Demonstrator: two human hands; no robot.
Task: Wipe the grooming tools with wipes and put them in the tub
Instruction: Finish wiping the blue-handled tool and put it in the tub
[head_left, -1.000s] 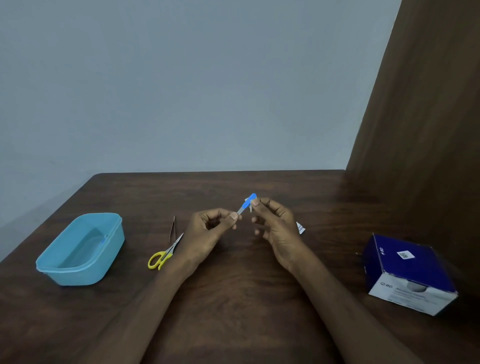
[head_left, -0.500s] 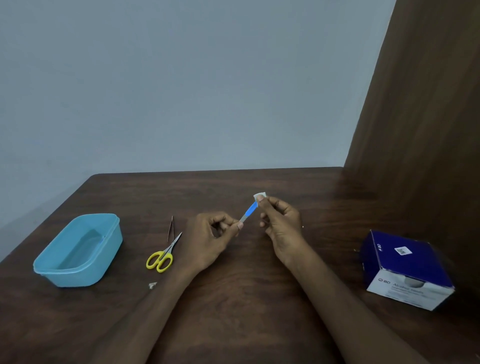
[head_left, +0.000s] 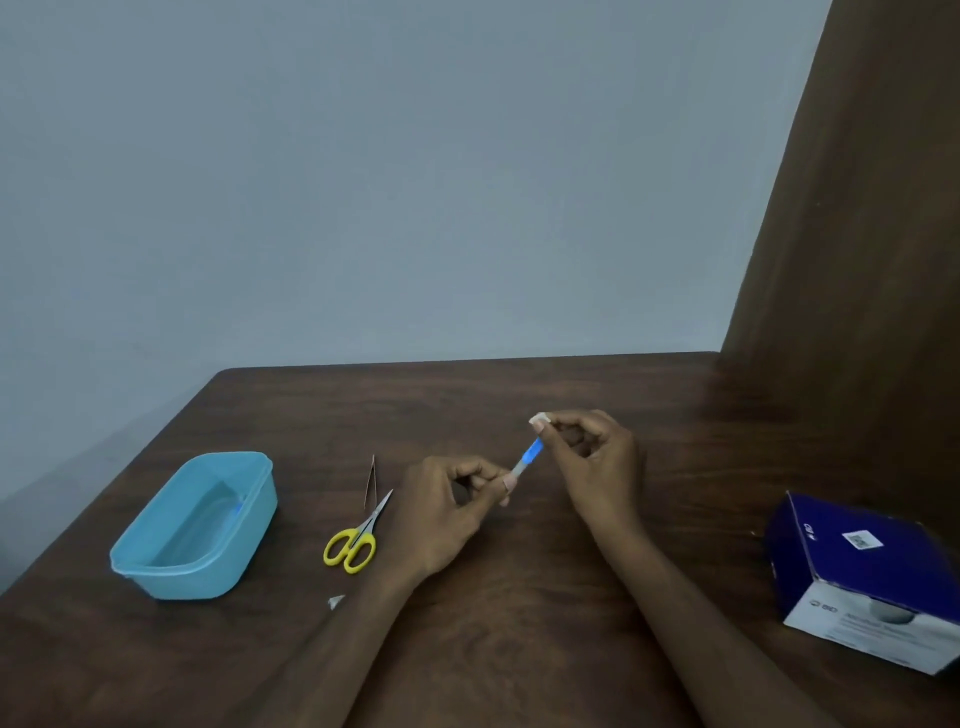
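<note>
The left hand (head_left: 452, 506) pinches the near end of the blue tool (head_left: 530, 453); its long axis runs up and right to the right hand (head_left: 587, 457), which pinches what appears to be a wipe (head_left: 540, 418) at the far tip. The tub (head_left: 195, 525) lies well left, nearer the left hand.

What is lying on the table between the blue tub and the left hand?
In the head view, yellow-handled scissors and thin metal tweezers lie between the light blue plastic tub and the left hand.

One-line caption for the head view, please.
Left hand holds a blue tool while right hand wipes its tip; scissors and tub wait.
</note>
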